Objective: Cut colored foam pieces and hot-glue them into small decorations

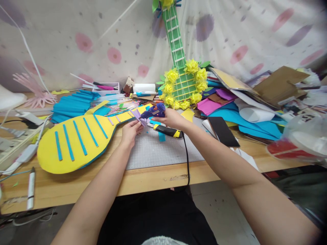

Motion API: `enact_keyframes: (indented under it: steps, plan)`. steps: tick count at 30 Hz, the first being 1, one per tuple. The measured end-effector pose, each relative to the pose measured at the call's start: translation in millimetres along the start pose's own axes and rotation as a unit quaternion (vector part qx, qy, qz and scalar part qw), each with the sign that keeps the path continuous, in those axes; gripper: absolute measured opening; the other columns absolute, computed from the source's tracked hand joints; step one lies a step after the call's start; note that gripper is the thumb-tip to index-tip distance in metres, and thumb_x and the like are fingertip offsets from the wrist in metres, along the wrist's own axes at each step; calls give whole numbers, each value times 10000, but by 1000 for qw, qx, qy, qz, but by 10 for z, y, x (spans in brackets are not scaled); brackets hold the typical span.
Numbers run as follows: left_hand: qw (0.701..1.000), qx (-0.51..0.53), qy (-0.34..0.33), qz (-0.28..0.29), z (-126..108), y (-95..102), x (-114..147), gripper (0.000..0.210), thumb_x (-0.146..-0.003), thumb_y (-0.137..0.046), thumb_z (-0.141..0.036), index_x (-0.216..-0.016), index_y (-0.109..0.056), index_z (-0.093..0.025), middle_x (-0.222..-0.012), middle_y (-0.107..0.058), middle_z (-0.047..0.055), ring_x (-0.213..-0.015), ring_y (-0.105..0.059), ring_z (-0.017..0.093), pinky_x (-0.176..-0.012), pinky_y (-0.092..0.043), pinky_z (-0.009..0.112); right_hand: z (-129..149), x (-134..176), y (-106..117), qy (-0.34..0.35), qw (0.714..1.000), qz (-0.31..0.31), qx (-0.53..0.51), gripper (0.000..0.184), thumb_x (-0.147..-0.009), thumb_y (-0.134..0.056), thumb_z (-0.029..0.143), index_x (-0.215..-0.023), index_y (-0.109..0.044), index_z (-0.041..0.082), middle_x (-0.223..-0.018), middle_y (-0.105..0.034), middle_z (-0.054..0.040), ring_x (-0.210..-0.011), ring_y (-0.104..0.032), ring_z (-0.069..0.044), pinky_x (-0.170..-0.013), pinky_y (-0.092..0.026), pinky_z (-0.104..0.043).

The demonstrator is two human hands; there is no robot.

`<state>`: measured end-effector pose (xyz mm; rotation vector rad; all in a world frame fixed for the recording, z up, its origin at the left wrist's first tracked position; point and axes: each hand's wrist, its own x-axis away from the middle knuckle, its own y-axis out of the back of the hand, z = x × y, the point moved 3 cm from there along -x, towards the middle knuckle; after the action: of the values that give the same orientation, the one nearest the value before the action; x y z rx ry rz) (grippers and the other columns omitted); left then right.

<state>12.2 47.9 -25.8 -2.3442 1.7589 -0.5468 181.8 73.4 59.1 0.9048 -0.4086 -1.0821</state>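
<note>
My right hand (171,118) is wrapped round a dark blue glue gun (156,110), its nozzle pointing left at a purple paper strip (137,115). The fingers of my left hand (131,130) pinch the lower end of that strip. Just behind the strip runs the neck of a yellow cardboard instrument (74,163), with blue strips across its round body and short purple ones along the neck. A yellow and black utility knife (167,130) lies below the glue gun on the grey cutting mat (153,156). My right hand partly hides the gun's handle.
A green paper guitar (176,44) with yellow flowers leans against the curtain. Coloured paper sheets (247,122), a black phone (223,131) and a plastic tub (293,146) stand right. Blue crepe paper (71,105), a power strip (15,149) and a marker (31,189) lie left. A black cord (188,163) hangs over the front edge.
</note>
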Motion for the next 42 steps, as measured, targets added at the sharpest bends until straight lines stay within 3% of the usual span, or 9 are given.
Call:
enact_keyframes:
  steps: [15,29,32,36,42]
  plan:
    - [999,30,-17,-24,-21,23,-24,238,-548,-746,-196,-756,-671,-105,-695,-671,47,-614,-621,118,-656,-501,255,-48,54,26,-20,998,27,57,442,-738,-608,486,-1043,-619,165,-967,-673,-77,-837,-621,-200,-690,-453,-270]
    - [997,62,-23,-37,-52,22,-27,163,-614,-710,-166,-754,-660,-98,-736,-681,69,-639,-639,134,-739,-502,312,-79,71,26,15,998,35,58,441,-731,-626,461,-1088,-597,203,-1028,-661,-65,-906,-608,-206,-756,-450,-290]
    - [997,62,-23,-40,-47,35,-44,150,-635,-698,-161,-767,-659,-103,-749,-685,71,-655,-643,133,-758,-495,312,-86,99,57,6,999,33,38,409,-722,-638,451,-1039,-606,195,-938,-667,-58,-803,-613,-181,-702,-458,-277]
    - [996,73,-18,-39,-41,47,-63,127,-656,-682,-157,-771,-654,-110,-731,-681,59,-652,-638,123,-761,-495,307,-193,176,161,-66,996,26,-53,359,-722,-624,470,-912,-606,166,-697,-616,-22,-511,-524,-99,-507,-436,-240]
    - [994,93,-23,-45,-61,38,-50,73,-665,-669,-132,-731,-643,-112,-665,-651,20,-588,-598,89,-756,-495,300,-620,329,361,-116,971,-87,-189,359,-702,-621,506,-673,-551,155,-563,-516,3,-437,-439,-68,-407,-394,-217]
